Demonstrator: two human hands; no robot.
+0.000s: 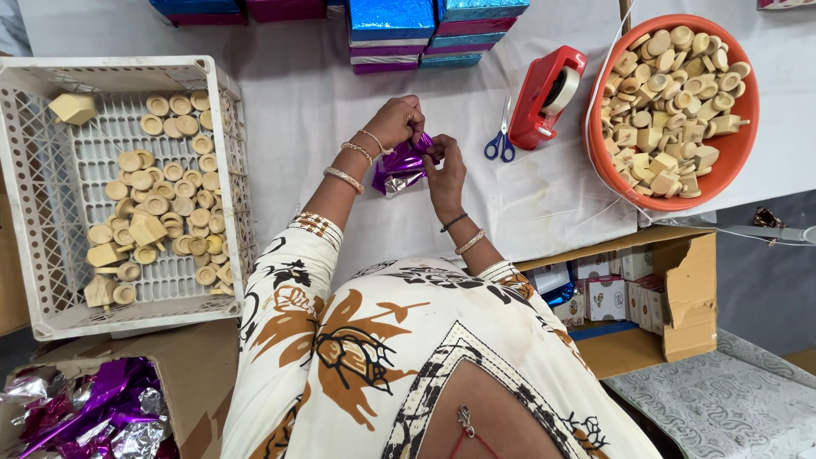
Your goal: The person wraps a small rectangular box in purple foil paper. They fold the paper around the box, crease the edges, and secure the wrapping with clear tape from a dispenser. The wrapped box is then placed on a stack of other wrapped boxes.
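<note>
Both hands meet over the middle of the white table (340,110), closed on a small bundle of shiny purple foil (399,168). The left hand (395,121) grips the upper end of the foil with its fingers curled tight, bangles stacked along that wrist. The right hand (444,170) pinches the same end from the other side, thumb and fingertips pressed together on the wrap, a dark band and a bangle on its wrist. The foil hangs down and to the left between the two hands, its silver underside showing at the bottom corner; whatever is inside it is hidden.

To the person's left sits a white plastic crate (51,280) with a latticed floor, holding a scatter of small round wooden pieces (170,183) and a few larger block-shaped ones. To the right, an orange plastic bowl (739,153) is heaped with more of the same pale wooden pieces. Just beside the bowl stands a red tape dispenser (544,93), and blue-handled scissors (501,140) lie touching its base, near the hands.

At the far edge of the table are stacks of boxes wrapped in blue foil (391,21). Low at the left, an open cardboard box (195,365) is stuffed with crumpled purple and silver foil sheets (102,412). Low at the right, another cardboard carton (688,289) holds small printed packets.
</note>
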